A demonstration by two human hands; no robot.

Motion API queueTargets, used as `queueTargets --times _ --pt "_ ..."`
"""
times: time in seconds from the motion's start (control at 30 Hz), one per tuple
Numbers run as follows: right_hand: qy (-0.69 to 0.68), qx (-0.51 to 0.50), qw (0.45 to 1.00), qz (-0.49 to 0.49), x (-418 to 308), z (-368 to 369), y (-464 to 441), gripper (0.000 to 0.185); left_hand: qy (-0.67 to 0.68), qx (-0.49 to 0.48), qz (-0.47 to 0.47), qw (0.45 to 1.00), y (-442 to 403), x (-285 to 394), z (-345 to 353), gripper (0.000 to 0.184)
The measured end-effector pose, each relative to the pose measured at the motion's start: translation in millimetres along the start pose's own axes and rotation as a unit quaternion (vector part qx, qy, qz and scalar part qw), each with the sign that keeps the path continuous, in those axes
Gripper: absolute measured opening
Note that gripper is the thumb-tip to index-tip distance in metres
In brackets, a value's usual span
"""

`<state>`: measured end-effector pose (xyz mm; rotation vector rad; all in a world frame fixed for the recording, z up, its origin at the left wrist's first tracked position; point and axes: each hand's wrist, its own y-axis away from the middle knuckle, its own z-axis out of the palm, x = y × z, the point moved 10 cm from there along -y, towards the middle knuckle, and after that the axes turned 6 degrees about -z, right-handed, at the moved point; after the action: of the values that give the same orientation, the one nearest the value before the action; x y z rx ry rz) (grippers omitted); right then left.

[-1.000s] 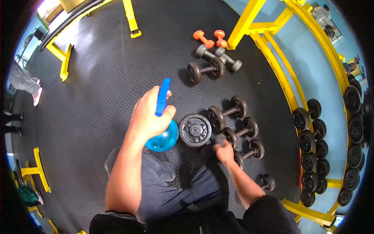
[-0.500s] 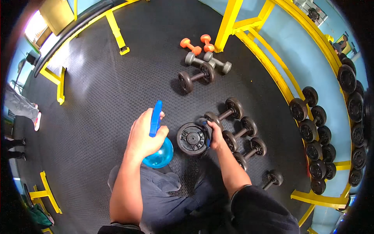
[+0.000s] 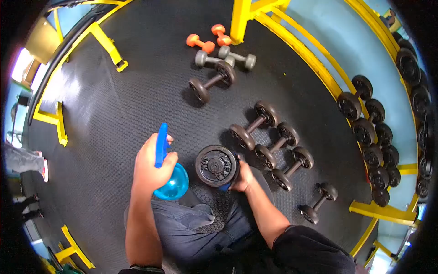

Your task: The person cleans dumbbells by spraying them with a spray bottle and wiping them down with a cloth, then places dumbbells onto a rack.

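My left hand [image 3: 153, 166] is closed around the blue trigger head [image 3: 161, 145] of a spray bottle, whose round, see-through teal body [image 3: 175, 183] hangs below my fingers. Close in front of my lap, a dark dumbbell [image 3: 215, 165] stands on end, slightly tilted, its lettered plate facing up. My right hand [image 3: 242, 177] grips the right side of this dumbbell. A bit of what looks like blue cloth [image 3: 225, 187] shows between that hand and the plate's rim. The fingertips and the dumbbell's lower end are hidden.
Several dark dumbbells [image 3: 276, 146] lie on the black rubber floor to the right, with grey [image 3: 242, 59] and orange ones [image 3: 200, 43] farther ahead. A yellow rack [image 3: 315, 52] with more dumbbells curves along the right. Another person's legs [image 3: 25, 162] show at far left.
The view has shifted a little. The dumbbell's upper plate has tilted, and my right hand has slid lower along its side. My left hand still holds the spray bottle.
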<state>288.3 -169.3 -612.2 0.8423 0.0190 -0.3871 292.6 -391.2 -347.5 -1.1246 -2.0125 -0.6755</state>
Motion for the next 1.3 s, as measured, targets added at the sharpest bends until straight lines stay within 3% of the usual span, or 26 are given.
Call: queueTargets --times 0.03,0.17,0.23,0.3,0.43,0.47,0.5,0.53,0.6,0.7,0.73,0.77,0.83,0.87,0.93,0.97,1.03,1.1,1.13,1.17,1.23,1.3 --pt "-0.116 -0.067 0.991 0.022 15 13 8 0.055 -0.001 -0.005 0.015 1.0 -2 -1 3 0.028" --pt "-0.109 -0.093 0.989 0.037 13 9 -17 0.047 -0.009 -0.052 -0.002 0.999 -15 -4 22 0.027" --pt "-0.184 -0.094 0.978 -0.008 14 -3 -53 0.034 -0.018 -0.081 -0.013 0.996 -20 -9 32 0.028" --pt "-0.176 -0.128 0.974 -0.068 17 -17 -97 0.027 -0.028 -0.097 -0.03 0.994 -25 -16 43 0.028" --pt "-0.253 -0.18 0.951 -0.007 53 -32 -132 0.036 -0.039 -0.098 -0.07 0.992 -33 -27 50 0.027" --pt "-0.165 0.027 0.982 -0.088 67 -86 -154 0.046 -0.051 -0.099 -0.09 0.99 -36 -30 51 0.027" --pt "-0.067 0.231 0.956 -0.166 58 -121 -142 0.057 -0.063 -0.1 -0.107 0.987 -40 -34 52 0.027" --pt "-0.072 0.23 0.956 -0.164 61 -119 -140 0.057 -0.068 -0.098 -0.071 0.99 -43 -32 53 0.027" --pt "0.169 0.452 0.862 -0.154 47 -153 -97 0.076 -0.062 -0.102 -0.074 0.99 -48 -29 56 0.027" --pt "0.094 0.41 0.898 -0.126 51 -151 -102 0.073 -0.054 -0.107 -0.084 0.989 -51 -33 60 0.027" --pt "-0.093 0.261 0.951 -0.136 25 -107 -87 0.071 -0.05 -0.107 -0.086 0.989 -52 -34 61 0.028" --pt "-0.13 0.144 0.974 -0.115 -6 -66 -68 0.063 -0.052 -0.102 -0.094 0.989 -52 -37 59 0.028" --pt "-0.079 0.018 0.985 -0.15 -61 -18 -45 0.058 -0.059 -0.097 -0.077 0.99 -53 -33 58 0.03" --pt "-0.074 0.016 0.986 -0.148 -69 -9 -46 0.058 -0.071 -0.103 -0.078 0.989 -53 -29 59 0.031" --pt "0.188 0.045 0.978 -0.073 -67 2 -44 0.056 -0.071 -0.096 -0.069 0.99 -52 -27 59 0.031" --pt "0.236 0.014 0.965 -0.114 -74 18 -32 0.053 -0.078 -0.091 -0.06 0.991 -52 -25 58 0.032" --pt "0.457 0.014 0.826 -0.329 -93 42 9 0.043 -0.08 -0.086 -0.07 0.991 -52 -22 56 0.032" --pt "0.719 0.1 0.536 -0.431 -71 81 68 0.034 -0.082 -0.08 -0.091 0.989 -47 -29 51 0.032" --pt "0.747 0.093 0.508 -0.419 -51 90 79 0.036 -0.089 -0.086 -0.059 0.991 -47 -26 54 0.03" --pt "0.793 0.087 0.44 -0.413 -31 95 84 0.05 -0.095 -0.091 -0.024 0.991 -45 -21 57 0.028" --pt "0.792 0.054 0.424 -0.436 -13 84 94 0.056 -0.101 -0.082 -0.023 0.991 -43 -16 57 0.029" --pt "0.779 0.032 0.466 -0.418 -16 66 95 0.06 -0.117 -0.074 -0.021 0.99 -39 -11 51 0.031"
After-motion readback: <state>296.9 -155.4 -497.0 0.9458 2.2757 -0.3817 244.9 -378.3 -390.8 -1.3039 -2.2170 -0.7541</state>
